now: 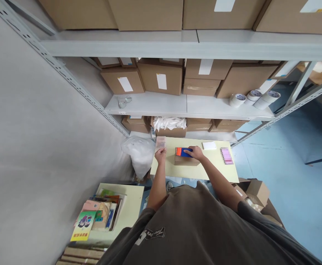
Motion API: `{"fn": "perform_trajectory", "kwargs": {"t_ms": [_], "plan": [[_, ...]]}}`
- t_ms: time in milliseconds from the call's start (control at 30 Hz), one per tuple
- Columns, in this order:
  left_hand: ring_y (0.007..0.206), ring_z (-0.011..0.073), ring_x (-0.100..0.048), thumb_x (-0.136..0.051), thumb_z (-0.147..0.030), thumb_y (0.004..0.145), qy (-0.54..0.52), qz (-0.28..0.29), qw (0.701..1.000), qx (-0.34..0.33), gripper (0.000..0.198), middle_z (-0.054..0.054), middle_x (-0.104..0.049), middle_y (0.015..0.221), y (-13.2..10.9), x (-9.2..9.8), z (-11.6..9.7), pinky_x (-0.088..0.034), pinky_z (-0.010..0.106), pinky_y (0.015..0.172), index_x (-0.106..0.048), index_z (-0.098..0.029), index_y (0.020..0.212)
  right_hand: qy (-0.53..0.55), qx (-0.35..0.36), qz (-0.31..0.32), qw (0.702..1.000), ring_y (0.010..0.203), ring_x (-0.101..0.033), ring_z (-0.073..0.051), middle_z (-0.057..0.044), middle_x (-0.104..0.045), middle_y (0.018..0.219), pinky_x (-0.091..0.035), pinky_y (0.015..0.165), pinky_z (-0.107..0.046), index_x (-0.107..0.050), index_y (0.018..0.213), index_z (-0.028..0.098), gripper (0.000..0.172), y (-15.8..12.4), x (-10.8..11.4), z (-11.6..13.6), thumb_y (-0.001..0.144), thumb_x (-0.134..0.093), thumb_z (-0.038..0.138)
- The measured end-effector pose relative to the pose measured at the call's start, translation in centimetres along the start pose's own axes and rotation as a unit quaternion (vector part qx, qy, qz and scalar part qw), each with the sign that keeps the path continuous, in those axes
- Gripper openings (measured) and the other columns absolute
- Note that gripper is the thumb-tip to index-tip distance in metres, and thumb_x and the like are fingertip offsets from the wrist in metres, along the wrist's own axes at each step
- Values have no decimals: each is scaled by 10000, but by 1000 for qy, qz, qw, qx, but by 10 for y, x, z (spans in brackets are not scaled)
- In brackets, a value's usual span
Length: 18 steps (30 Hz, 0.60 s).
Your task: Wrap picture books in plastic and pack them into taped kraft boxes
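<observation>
Head view: right hand grips blue-and-orange rectangular item in or atop brown cardboard box, centre of pale-yellow table; left hand pinches translucent pinkish sheet, far left; loose pinch could drop sheet

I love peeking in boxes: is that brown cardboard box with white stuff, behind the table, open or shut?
Open: crumpled white material bulges up out of the brown cardboard box.

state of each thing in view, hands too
left hand, pinching pinkish packet
right hand, gripping blue-and-orange item
cardboard box beneath it, open or shut unclear
plastic bag, crumpled
books, piled, overlapping
white material, bunched up
white rolls, upright
</observation>
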State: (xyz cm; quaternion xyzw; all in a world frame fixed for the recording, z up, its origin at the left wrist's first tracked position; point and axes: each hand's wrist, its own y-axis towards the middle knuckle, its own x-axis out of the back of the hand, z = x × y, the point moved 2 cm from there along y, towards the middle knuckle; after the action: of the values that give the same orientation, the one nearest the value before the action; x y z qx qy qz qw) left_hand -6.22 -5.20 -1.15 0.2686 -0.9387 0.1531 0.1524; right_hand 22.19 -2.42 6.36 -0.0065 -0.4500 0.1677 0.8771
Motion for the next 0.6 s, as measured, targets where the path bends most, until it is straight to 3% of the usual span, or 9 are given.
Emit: {"fn": "perform_trajectory", "kwargs": {"t_ms": [133, 367, 600], "plan": [[663, 166, -640, -697, -481, 805, -77, 15, 996, 31, 301, 14, -659, 617, -4, -10, 19, -513, 257, 650, -794, -204, 741, 34, 3, -9, 999, 826, -683, -255, -63, -772, 843, -446, 727, -319, -790, 871, 265, 543, 7, 0, -3, 921, -574, 761], [543, 121, -543, -804, -556, 729, -165, 29, 980, 108, 410, 3, -592, 531, -19, -33, 34, -468, 249, 555, -788, -147, 729, 48, 1, 1, 999, 847, -687, -259, -66, -790, 894, -480, 760, -327, -799, 902, 262, 527, 6, 1, -4, 891, -612, 754], [549, 144, -593, -869, -567, 684, -173, 83, 970, 148, 441, 35, -627, 549, -25, -46, 42, -495, 274, 543, -788, -135, 726, 50, -13, 0, 999, 829, -684, -256, -66, -773, 861, -463, 721, -323, -792, 881, 252, 532, 5, -4, -6, 896, -611, 753]]}}
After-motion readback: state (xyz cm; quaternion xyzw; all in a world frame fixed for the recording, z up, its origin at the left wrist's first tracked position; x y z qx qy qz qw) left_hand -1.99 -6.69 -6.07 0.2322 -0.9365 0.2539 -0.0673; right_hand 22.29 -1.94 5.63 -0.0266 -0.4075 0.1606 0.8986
